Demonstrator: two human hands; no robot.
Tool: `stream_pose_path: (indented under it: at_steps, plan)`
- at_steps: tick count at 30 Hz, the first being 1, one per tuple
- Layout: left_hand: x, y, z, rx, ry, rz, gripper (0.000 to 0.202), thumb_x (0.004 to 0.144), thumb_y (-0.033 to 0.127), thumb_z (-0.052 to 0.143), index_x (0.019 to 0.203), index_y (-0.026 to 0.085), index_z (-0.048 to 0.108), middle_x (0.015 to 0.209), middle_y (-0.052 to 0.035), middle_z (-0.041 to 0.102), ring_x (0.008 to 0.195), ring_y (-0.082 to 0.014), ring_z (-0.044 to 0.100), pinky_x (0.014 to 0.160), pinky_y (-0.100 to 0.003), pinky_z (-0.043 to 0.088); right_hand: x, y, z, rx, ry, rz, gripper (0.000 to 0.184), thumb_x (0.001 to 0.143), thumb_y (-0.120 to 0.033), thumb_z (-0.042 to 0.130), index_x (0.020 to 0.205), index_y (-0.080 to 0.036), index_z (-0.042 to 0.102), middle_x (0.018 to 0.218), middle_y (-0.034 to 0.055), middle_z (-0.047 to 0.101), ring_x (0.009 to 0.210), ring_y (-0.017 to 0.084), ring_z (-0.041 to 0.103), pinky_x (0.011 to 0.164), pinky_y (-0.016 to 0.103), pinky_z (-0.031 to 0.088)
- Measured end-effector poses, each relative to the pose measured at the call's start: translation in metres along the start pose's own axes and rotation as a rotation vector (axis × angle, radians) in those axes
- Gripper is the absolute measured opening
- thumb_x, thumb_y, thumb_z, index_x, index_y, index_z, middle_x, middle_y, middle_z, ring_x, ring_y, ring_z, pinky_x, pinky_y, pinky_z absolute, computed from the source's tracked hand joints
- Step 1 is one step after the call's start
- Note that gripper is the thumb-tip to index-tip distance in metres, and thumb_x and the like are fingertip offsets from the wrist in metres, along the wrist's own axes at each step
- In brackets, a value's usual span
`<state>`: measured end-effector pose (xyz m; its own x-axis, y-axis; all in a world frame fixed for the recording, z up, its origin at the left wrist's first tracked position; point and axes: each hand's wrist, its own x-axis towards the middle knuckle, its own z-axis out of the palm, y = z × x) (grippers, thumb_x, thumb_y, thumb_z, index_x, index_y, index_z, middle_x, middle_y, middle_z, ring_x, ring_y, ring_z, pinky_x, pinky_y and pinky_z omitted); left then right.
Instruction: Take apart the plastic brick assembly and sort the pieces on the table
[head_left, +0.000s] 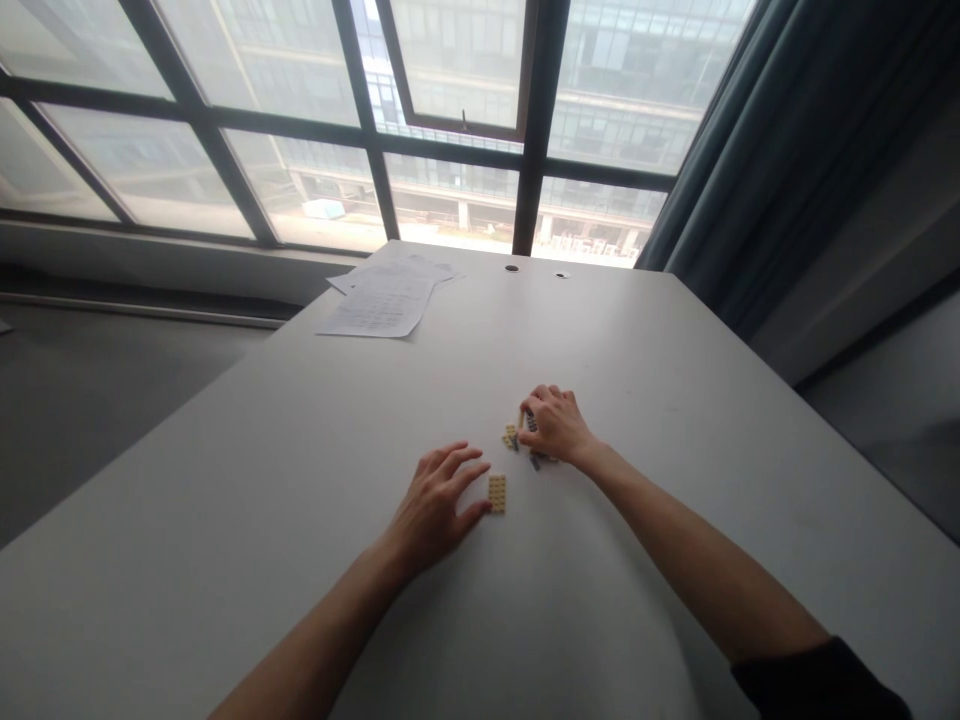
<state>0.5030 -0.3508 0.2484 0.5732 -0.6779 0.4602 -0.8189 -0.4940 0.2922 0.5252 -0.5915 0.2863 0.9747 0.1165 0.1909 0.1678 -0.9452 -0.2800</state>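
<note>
Reaching into a pile of beige and grey bricks (511, 430), viewed from the head camera, with the right hand (553, 420) arched and its fingertips tucked down, likely for access to small pieces; impossible to confirm a grip on any. Holding nothing in the left hand (444, 495), loosely spread, with the thumb at the edge of a studded beige plate (497, 494), perhaps for steadying, laid flat just this side of the pile on a smooth white table (262, 470). Beyond, printed papers (382, 305) and 2 round holes (511, 268); then a framed window (300, 60) and dark curtain (720, 160).
</note>
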Motion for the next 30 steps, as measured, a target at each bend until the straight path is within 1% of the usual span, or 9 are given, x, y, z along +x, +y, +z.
stream_pose_path:
  at_steps: [2,3,6,8,11,15,20,26,30]
  plan:
    - [0.001,0.001,-0.001,0.005,0.085,0.020,0.032,0.083,0.030,0.062,0.114,0.021,0.059,0.118,-0.0091,0.061,0.117,-0.0265,0.049,0.097,-0.045,0.040,-0.007,-0.003,-0.002,0.313,0.048,0.059,0.031,0.068,-0.033,0.069,0.095,-0.017,0.067,0.104,0.0093,0.059,0.101,0.025,0.049,0.090,0.039,0.033]
    - [0.002,0.002,-0.001,0.005,0.142,0.033,0.031,0.083,0.029,0.062,0.113,0.021,0.059,0.115,-0.0087,0.062,0.115,-0.0257,0.051,0.096,-0.044,0.041,-0.012,-0.007,-0.002,0.538,0.042,0.103,0.031,0.068,-0.034,0.069,0.094,-0.018,0.067,0.101,0.0076,0.059,0.096,0.023,0.051,0.086,0.037,0.036]
    - [0.005,0.009,-0.004,-0.017,0.329,0.042,0.032,0.083,0.028,0.064,0.114,0.021,0.059,0.108,-0.0079,0.064,0.109,-0.0243,0.055,0.093,-0.041,0.043,-0.034,-0.023,-0.001,1.370,-0.065,0.272,0.030,0.072,-0.041,0.062,0.093,-0.019,0.068,0.091,0.0044,0.062,0.078,0.017,0.053,0.070,0.030,0.040]
    - [0.007,0.017,-0.006,-0.049,0.419,0.028,0.036,0.081,0.026,0.066,0.116,0.022,0.058,0.107,-0.0076,0.064,0.107,-0.0239,0.055,0.092,-0.041,0.044,-0.051,-0.037,0.002,1.831,-0.137,0.363,0.032,0.074,-0.046,0.059,0.090,-0.019,0.068,0.090,0.0043,0.064,0.077,0.016,0.053,0.068,0.028,0.040]
    - [0.009,0.029,-0.008,-0.107,0.486,0.022,0.039,0.079,0.023,0.069,0.116,0.022,0.058,0.106,-0.0072,0.063,0.106,-0.0233,0.055,0.091,-0.041,0.046,-0.072,-0.056,0.010,2.169,-0.247,0.404,0.033,0.073,-0.046,0.062,0.087,-0.017,0.070,0.087,0.0044,0.066,0.073,0.014,0.052,0.067,0.027,0.040]
    - [0.009,0.036,-0.008,-0.139,0.492,0.039,0.033,0.079,0.021,0.069,0.111,0.024,0.061,0.104,-0.0060,0.063,0.105,-0.0230,0.055,0.090,-0.041,0.047,-0.083,-0.071,0.019,2.335,-0.339,0.426,0.031,0.073,-0.040,0.067,0.090,-0.015,0.070,0.085,0.0027,0.065,0.073,0.012,0.052,0.064,0.023,0.039]
    - [0.008,0.034,-0.007,-0.133,0.512,0.033,0.026,0.080,0.013,0.067,0.103,0.025,0.064,0.098,-0.0040,0.065,0.103,-0.0217,0.056,0.087,-0.040,0.048,-0.085,-0.074,0.026,2.369,-0.361,0.428,0.027,0.073,-0.039,0.068,0.087,-0.015,0.069,0.080,0.0009,0.065,0.072,0.011,0.053,0.066,0.022,0.040]
    - [0.009,0.033,-0.007,-0.105,0.505,0.045,0.019,0.079,0.013,0.068,0.094,0.024,0.066,0.096,-0.0034,0.066,0.101,-0.0214,0.057,0.086,-0.039,0.048,-0.090,-0.071,0.026,2.271,-0.338,0.405,0.028,0.074,-0.036,0.067,0.092,-0.015,0.070,0.089,0.0027,0.065,0.076,0.012,0.054,0.068,0.024,0.041]
    - [0.010,0.034,-0.008,-0.091,0.518,0.072,0.016,0.079,0.014,0.069,0.091,0.025,0.066,0.093,-0.0023,0.067,0.100,-0.0205,0.058,0.084,-0.037,0.048,-0.091,-0.065,0.024,2.033,-0.266,0.304,0.029,0.067,-0.023,0.071,0.095,-0.016,0.071,0.084,0.0030,0.065,0.076,0.013,0.054,0.069,0.024,0.042]
